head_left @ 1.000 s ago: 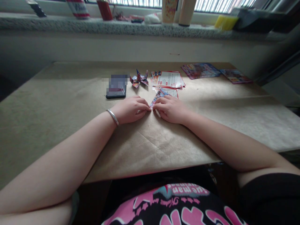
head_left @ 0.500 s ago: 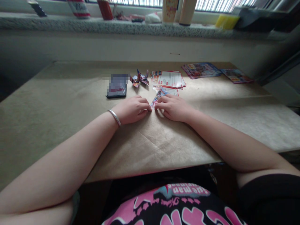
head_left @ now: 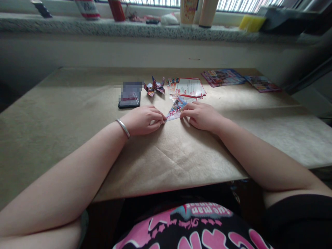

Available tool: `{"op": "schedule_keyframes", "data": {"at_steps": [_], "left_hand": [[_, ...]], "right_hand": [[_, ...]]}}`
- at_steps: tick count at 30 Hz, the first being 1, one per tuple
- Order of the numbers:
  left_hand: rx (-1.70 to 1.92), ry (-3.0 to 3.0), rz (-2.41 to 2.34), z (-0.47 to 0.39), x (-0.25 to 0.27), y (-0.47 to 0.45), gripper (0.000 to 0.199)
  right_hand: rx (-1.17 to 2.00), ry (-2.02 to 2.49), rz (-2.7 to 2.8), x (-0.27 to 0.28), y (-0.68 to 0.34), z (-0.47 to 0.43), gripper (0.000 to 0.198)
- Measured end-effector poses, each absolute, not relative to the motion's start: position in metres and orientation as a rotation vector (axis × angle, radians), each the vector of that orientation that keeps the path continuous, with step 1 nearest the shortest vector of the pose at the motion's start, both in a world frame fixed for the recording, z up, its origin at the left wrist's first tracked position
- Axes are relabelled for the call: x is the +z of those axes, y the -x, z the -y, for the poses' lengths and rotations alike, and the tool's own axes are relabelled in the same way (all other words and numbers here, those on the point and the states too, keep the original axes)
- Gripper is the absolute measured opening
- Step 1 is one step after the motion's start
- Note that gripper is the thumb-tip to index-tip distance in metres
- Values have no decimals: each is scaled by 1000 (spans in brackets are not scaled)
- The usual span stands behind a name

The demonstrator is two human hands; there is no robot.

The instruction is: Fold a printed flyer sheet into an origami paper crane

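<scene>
A folded piece of printed paper (head_left: 175,110), roughly triangular and colourful, lies on the table between my hands. My left hand (head_left: 147,120) pinches its left corner, fingertips pressed together. On its right part rests my right hand (head_left: 201,116), fingers bent and pressed down on the paper, covering that side. Just beyond the paper is a pile of printed cards (head_left: 188,88) with red edges. Two small folded paper figures (head_left: 155,86) with pointed tips stand to the left of the pile.
A dark phone (head_left: 130,95) lies beyond my left hand. Colourful printed packets (head_left: 224,76) sit at the back right of the table (head_left: 145,162). Along the stone windowsill (head_left: 135,31) stand bottles, a red can (head_left: 116,10) and a yellow block (head_left: 252,23).
My right hand has slid to the right along the paper, uncovering more of it. My left hand has shifted slightly left and stays at the corner.
</scene>
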State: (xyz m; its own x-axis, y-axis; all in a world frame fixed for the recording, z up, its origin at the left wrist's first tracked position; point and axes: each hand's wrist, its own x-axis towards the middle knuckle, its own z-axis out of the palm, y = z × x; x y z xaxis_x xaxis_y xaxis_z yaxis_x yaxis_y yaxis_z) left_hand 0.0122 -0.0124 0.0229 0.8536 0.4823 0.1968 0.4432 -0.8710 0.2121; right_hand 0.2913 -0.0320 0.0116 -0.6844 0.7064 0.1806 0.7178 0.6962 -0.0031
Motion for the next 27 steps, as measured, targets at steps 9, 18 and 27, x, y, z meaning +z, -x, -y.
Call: {"op": "schedule_keyframes", "data": {"at_steps": [9,18,27], "left_hand": [[351,-2883,-723,14,23,-12,28],[351,-2877,-724,12,22,-11,28],[351,-2877,-718,12,21,-10,28]], "right_hand": [[-64,1307,2637,17,-308,28,30],[-133,1418,2611,21,-314,27,28],[-147,1529,2587,25,-324,24,30]]}}
